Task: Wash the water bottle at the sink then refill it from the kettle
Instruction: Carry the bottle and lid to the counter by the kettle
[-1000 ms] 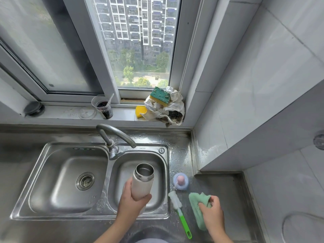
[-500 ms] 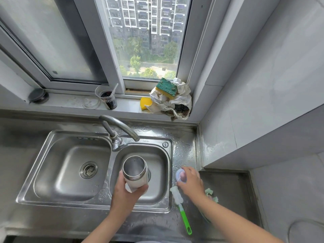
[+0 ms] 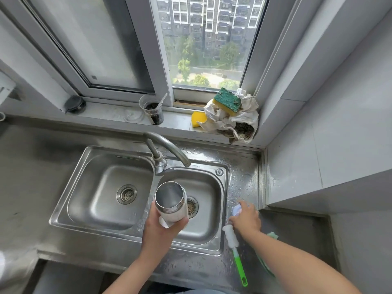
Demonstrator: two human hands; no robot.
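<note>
While my left hand wraps round the lower body of the water bottle, fingers closed firmly on it, the open mouth tips toward me over the right basin of the sink, below the tap. Steel inside with a smooth pale shell, it should feel rigid and fairly light now that it looks empty, and slick when wet, so I judge the mid-body grip safest, well clear of the threaded neck. My right hand rests on the counter at the sink's right edge, fingers curled over the bottle's pale cap; whether it is gripped yet I cannot tell. Just beside that hand lies the bottle brush, green handle toward the counter's front edge. Small stamped lettering on the sink's back rim is too blurred to read; the bottle shows no label.
</note>
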